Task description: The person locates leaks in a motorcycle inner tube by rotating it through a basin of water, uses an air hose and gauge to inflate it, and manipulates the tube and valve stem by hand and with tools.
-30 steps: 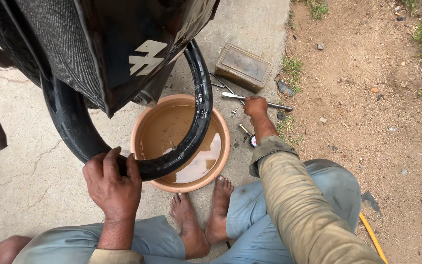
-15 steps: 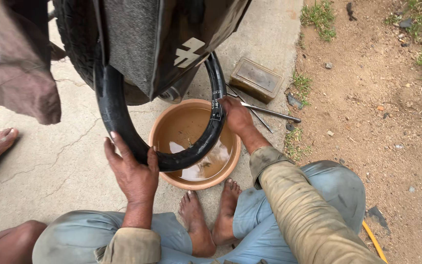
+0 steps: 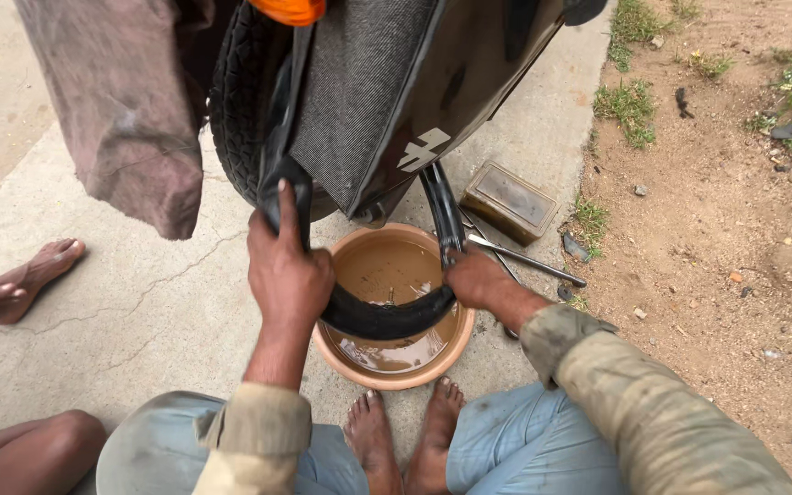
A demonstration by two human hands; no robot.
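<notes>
A black rubber inner tube [image 3: 387,316] hangs in a loop from the motorcycle's rear wheel [image 3: 240,119] down into a brown basin [image 3: 396,371] of muddy water. My left hand [image 3: 286,266] grips the tube's left side, thumb pointing up along it. On the right side of the tube, my right hand [image 3: 474,275] is closed over it above the basin's rim. The tube's lowest part touches the water. My bare feet [image 3: 405,431] rest just in front of the basin.
A small tin box [image 3: 509,202] and metal tyre levers [image 3: 524,261] lie on the concrete behind the basin. Dirt and grass lie to the right. Another person's foot [image 3: 34,275] and knee [image 3: 38,449] are at left. A brown cloth [image 3: 126,110] hangs at upper left.
My left hand slid up the tube's left side. My right hand came off the ground tools, took the tube's right side, then moved lower. The view shifted left and closer.
</notes>
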